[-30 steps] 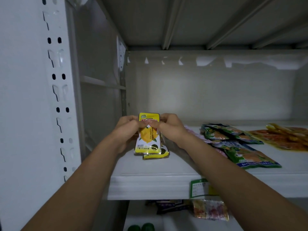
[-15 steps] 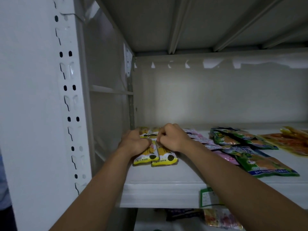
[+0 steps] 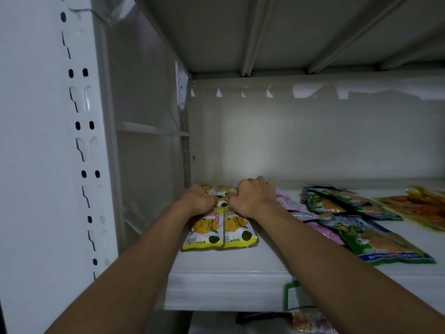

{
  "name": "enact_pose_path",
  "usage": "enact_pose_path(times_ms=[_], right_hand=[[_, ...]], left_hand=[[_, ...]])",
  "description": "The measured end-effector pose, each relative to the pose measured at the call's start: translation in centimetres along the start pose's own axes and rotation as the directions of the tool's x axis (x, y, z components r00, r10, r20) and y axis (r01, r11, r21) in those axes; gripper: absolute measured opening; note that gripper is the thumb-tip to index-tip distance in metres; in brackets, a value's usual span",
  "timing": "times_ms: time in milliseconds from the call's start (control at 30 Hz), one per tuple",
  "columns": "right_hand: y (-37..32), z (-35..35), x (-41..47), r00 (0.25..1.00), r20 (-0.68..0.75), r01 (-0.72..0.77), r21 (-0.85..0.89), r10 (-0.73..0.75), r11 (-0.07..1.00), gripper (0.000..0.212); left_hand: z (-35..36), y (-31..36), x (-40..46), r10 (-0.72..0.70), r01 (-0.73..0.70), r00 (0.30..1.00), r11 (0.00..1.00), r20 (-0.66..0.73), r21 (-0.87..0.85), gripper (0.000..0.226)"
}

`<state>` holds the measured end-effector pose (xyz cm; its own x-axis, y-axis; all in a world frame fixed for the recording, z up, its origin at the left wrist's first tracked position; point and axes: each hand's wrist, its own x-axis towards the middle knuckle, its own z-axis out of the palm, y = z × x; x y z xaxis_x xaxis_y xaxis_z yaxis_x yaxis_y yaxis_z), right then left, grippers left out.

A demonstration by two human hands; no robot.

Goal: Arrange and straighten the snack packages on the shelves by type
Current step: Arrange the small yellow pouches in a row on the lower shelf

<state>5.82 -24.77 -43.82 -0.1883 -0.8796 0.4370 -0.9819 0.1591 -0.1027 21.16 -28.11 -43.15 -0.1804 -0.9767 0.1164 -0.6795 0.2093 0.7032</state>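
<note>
Two yellow snack packs, left (image 3: 204,233) and right (image 3: 238,231), lie flat side by side at the left end of the white shelf (image 3: 228,290). My left hand (image 3: 197,201) has its fingers curled on the top end of the left pack. My right hand (image 3: 250,198) is curled on the top end of the right pack in the same way. Behind my knuckles more yellow packs (image 3: 222,189) lie partly hidden. Pink packs (image 3: 295,207) lie just right of my right wrist.
Green packs (image 3: 382,244) and others (image 3: 337,203) overlap untidily at mid shelf, and orange packs (image 3: 419,204) lie at the far right. A slotted white upright (image 3: 81,141) stands left. A green price tag (image 3: 296,297) hangs on the shelf lip, with packs (image 3: 313,321) below.
One second ago both hands held a yellow pack upright over the pile. It has come down flat, and my hands now press on the tops of two packs lying side by side.
</note>
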Motion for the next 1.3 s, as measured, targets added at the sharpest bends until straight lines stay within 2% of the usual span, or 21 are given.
enact_pose_path(times_ms=[100, 200, 300, 367, 433, 567, 700, 833, 900, 967, 1067, 1167, 1300], right_hand=[[-0.3, 0.2, 0.4, 0.998, 0.058, -0.001, 0.012, 0.000, 1.000, 0.036], [-0.1, 0.4, 0.9, 0.988, 0.139, -0.091, 0.211, 0.062, 0.973, 0.030], [0.1, -0.2, 1.4, 0.966, 0.221, -0.235, 0.537, 0.133, 0.810, 0.022], [0.3, -0.7, 1.5, 0.955, 0.238, -0.289, 0.622, 0.175, 0.728, 0.020], [0.5, -0.9, 1.6, 0.947, 0.252, -0.316, 0.626, 0.198, 0.713, 0.018], [0.8, -1.2, 2.1, 0.933, 0.282, -0.353, 0.608, 0.222, 0.711, 0.015], [1.1, -0.8, 2.3, 0.941, 0.218, -0.338, 0.676, 0.260, 0.655, 0.020], [1.6, -0.9, 2.5, 0.936, 0.196, -0.347, 0.653, 0.292, 0.673, 0.051], [1.6, -1.0, 2.5, 0.934, 0.208, -0.356, 0.631, 0.292, 0.689, 0.057], [1.5, -1.2, 2.5, 0.933, 0.204, -0.357, 0.637, 0.297, 0.683, 0.050], [1.5, -1.8, 2.2, 0.937, 0.186, -0.340, 0.692, 0.297, 0.637, 0.027], [1.7, -2.1, 2.2, 0.948, 0.075, -0.268, 0.710, 0.309, 0.651, 0.007], [1.4, -1.6, 2.5, 0.969, -0.082, -0.121, 0.666, 0.233, 0.736, 0.010]], left_hand=[[0.5, 0.1, 1.0, 0.008, -0.008, 1.000, 1.000, 0.007, 0.014, 0.045], [0.9, -0.1, 1.4, 0.018, -0.017, 1.000, 0.998, 0.016, -0.053, 0.031], [1.0, -0.8, 1.7, 0.029, -0.028, 1.000, 0.994, 0.003, -0.107, 0.019], [0.9, -0.8, 1.5, 0.038, -0.039, 0.999, 0.989, -0.008, -0.144, 0.017], [0.8, -0.7, 1.5, 0.057, -0.056, 0.998, 0.984, 0.003, -0.169, 0.007], [1.1, -0.5, 1.5, 0.097, -0.092, 0.995, 0.981, 0.025, -0.170, 0.010], [0.9, -0.6, 1.8, 0.082, -0.082, 0.997, 0.960, -0.009, -0.269, 0.005], [1.0, -0.6, 2.0, 0.071, -0.054, 0.997, 0.948, 0.042, -0.314, 0.020], [1.1, -0.6, 2.0, 0.081, -0.060, 0.995, 0.949, 0.053, -0.310, 0.023], [1.1, -0.6, 2.0, 0.088, -0.069, 0.995, 0.952, 0.050, -0.297, 0.023], [1.2, -0.5, 1.8, 0.098, -0.076, 0.993, 0.952, 0.062, -0.296, 0.022], [1.3, -0.5, 1.7, 0.125, -0.109, 0.991, 0.965, 0.052, -0.239, 0.026], [1.5, -0.5, 1.6, 0.137, -0.122, 0.989, 0.970, 0.060, -0.212, 0.037]])
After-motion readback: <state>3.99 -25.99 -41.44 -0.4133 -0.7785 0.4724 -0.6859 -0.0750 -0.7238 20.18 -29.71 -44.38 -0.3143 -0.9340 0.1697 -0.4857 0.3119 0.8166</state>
